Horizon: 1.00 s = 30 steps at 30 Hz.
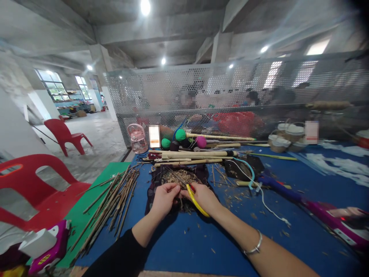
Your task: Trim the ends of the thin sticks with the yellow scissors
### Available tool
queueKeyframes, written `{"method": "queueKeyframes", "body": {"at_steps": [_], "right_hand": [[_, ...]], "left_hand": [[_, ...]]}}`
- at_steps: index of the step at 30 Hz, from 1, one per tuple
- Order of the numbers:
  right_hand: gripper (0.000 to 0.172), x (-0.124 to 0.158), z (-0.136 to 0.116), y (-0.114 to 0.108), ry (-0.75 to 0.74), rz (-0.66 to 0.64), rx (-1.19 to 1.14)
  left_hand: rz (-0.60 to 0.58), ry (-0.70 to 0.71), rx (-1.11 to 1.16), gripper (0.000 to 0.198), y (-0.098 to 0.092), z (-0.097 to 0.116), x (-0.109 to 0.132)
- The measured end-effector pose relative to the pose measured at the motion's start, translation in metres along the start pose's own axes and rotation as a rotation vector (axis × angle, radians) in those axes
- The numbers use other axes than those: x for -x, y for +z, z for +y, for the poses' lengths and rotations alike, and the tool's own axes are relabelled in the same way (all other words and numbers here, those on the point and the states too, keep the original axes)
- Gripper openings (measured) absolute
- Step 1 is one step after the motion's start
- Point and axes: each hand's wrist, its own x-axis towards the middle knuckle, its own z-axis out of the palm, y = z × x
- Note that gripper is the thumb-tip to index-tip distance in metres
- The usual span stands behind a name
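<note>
Over a dark cloth (pixel 152 192) on the blue table, my two hands are close together. My left hand (pixel 165 198) is closed, its thumb and index finger pinched on a thin twig. Yellow-handled scissors (pixel 197 204) sit in my right hand (pixel 204 198), whose fingers are wrapped round the handles; the blades point up and left. Small brown wood chips (pixel 177 176) lie heaped on the cloth just beyond my hands. Short twig ends show beneath my fingers.
Long thin sticks (pixel 115 207) are bundled at the left. Pale bamboo rods (pixel 196 154) and green yarn balls (pixel 180 134) lie beyond the cloth. A pink bottle (pixel 138 139) stands behind them. A purple tool (pixel 328 221) with a cord lies right. Mesh (pixel 161 92) rises behind the table.
</note>
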Motion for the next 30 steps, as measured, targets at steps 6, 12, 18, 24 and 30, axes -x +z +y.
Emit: {"method": "queueKeyframes", "body": {"at_steps": [6,12,18,24,30], "right_hand": [[0.048,0.0018,0.0008,0.0009,-0.028,0.039,0.044],[0.053,0.0062,-0.0024,-0.0007,-0.086,0.034,-0.033],[0.049,0.0070,-0.0042,0.0007,-0.087,0.027,-0.038],[0.046,0.0070,-0.0076,0.0021,-0.041,-0.008,0.014],[0.048,0.0057,-0.0054,0.0024,0.004,-0.018,0.008]], "left_hand": [[-0.004,-0.010,0.017,0.041,0.0010,0.0004,-0.0003],[-0.033,0.026,-0.032,0.036,-0.0008,-0.0060,-0.0034],[-0.063,0.034,-0.017,0.036,0.0012,-0.0039,-0.0011],[-0.012,0.069,-0.018,0.036,0.0007,0.0003,0.0007],[0.033,0.040,-0.056,0.039,-0.0012,0.0016,0.0012]]}}
